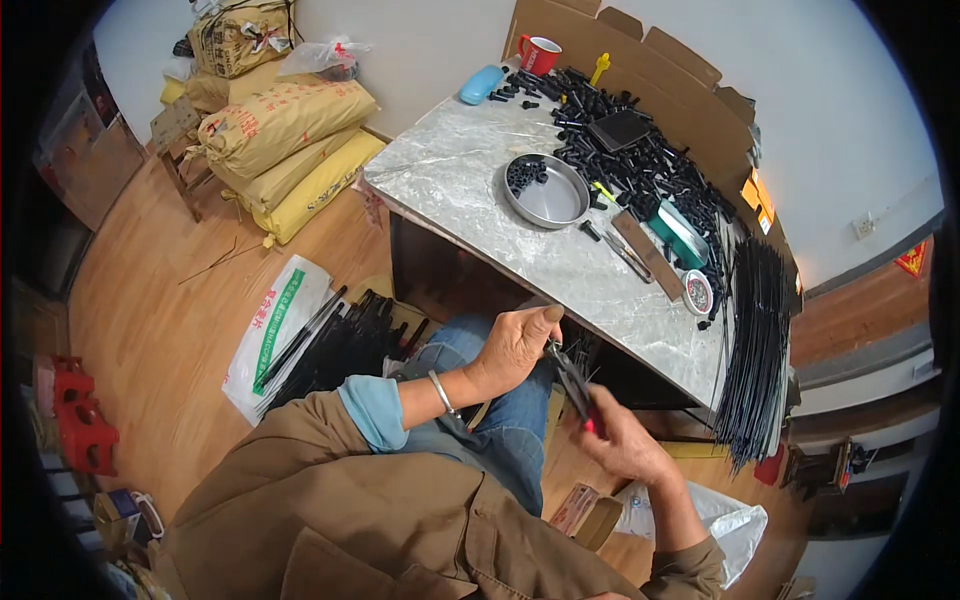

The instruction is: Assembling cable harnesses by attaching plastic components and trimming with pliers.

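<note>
My left hand point(512, 350) is closed in a pinch near the table's front edge, above my knees. Whatever lies between its fingertips is too small and covered to name. Just to its right, my right hand point(628, 442) is wrapped round a pair of dark pliers point(573, 385) with red grips. The tips of the pliers point up and left and meet the fingertips of my left hand. On the table, a round metal dish point(560, 207) holds several small black rings or caps point(524, 175).
A marble-patterned table point(440, 165) bears a heap of black plastic parts point(640, 165), a red mug point(540, 56), a teal box point(678, 234) and a small round tub point(697, 292). Thin black rods point(752, 345) overhang its right end. More rods point(335, 345) lie on the floor; stacked sacks point(290, 125) stand behind.
</note>
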The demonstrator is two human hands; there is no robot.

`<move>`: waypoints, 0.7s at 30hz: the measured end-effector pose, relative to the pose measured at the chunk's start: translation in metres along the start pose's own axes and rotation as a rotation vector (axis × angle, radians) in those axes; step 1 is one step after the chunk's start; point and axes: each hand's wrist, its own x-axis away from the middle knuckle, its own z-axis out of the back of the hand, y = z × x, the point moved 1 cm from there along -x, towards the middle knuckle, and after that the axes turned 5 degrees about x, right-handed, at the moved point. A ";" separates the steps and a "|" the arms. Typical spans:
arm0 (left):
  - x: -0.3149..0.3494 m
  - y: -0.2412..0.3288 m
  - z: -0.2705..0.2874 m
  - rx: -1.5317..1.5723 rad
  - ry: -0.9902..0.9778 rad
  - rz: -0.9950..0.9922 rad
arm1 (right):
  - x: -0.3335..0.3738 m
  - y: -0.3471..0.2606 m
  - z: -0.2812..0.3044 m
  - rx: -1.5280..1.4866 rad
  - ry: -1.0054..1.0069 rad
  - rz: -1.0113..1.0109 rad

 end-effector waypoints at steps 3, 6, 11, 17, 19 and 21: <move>0.000 0.001 0.000 0.025 -0.027 0.045 | 0.005 0.005 -0.003 -0.077 0.189 0.074; -0.001 -0.002 -0.001 0.033 -0.106 0.002 | 0.020 0.023 -0.023 -0.862 -0.113 -0.349; 0.001 0.002 0.000 -0.017 -0.061 -0.039 | 0.006 0.004 -0.002 -0.458 -0.328 -0.441; -0.003 -0.010 -0.001 0.054 -0.143 0.037 | 0.007 0.012 -0.007 0.386 0.195 0.038; -0.002 -0.012 0.000 0.057 -0.179 0.060 | 0.005 0.006 -0.023 -0.399 -0.064 -0.280; 0.002 -0.011 0.000 0.052 -0.189 0.010 | 0.008 0.011 -0.030 -0.987 -0.291 -0.370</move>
